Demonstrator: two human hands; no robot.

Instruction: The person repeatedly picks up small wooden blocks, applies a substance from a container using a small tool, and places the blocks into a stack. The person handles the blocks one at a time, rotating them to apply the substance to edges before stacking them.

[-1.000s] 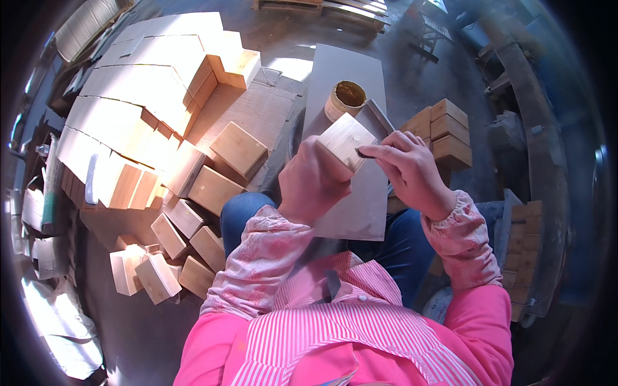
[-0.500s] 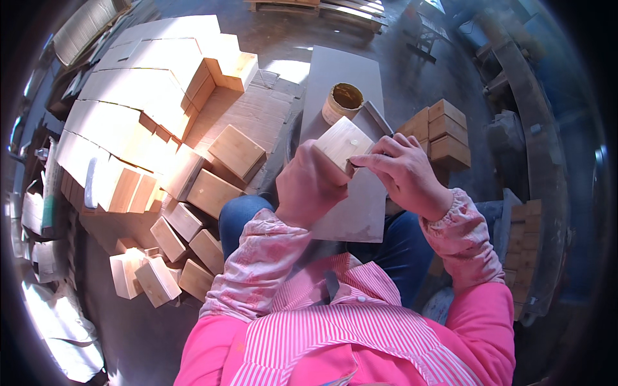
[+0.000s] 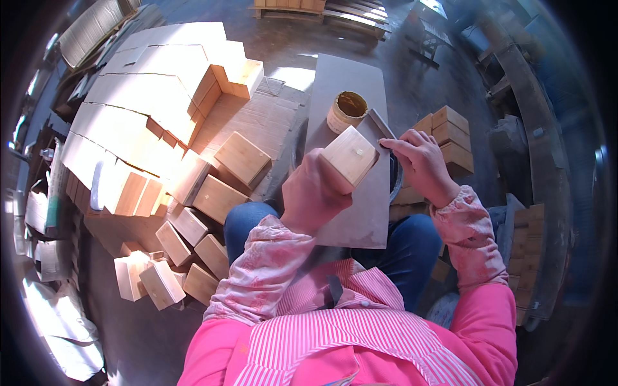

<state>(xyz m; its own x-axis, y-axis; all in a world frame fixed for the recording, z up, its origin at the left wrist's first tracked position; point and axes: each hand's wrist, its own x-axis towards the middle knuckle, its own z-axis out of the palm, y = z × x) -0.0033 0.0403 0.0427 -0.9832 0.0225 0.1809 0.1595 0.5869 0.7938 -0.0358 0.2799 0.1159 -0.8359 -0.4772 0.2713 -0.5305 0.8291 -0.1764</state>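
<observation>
In my left hand (image 3: 315,193) is a light wooden block (image 3: 351,156), tilted, its pale square end turned up with a small light spot on it. The fingers wrap round its left side and are partly hidden. My right hand (image 3: 418,162) is to the right of the block, apart from it, with thumb and forefinger pinched at a small dark thing too small to name. Beyond the block stands an open round tub (image 3: 335,121), brown inside, on a long grey board (image 3: 344,67). A thin grey strip-like tool (image 3: 380,121) lies slantwise beside the tub.
A large stack of wooden blocks (image 3: 145,87) rises at the left, with loose blocks (image 3: 219,197) near my left knee. Flattened cardboard (image 3: 248,122) lies between stack and board. More blocks (image 3: 450,125) are piled at the right, and wooden pallets (image 3: 354,22) lie at the far side.
My right hand has drawn back to the right, off the corner of the block. The left hand still holds the block, now slightly turned. The whole view has shifted a little.
</observation>
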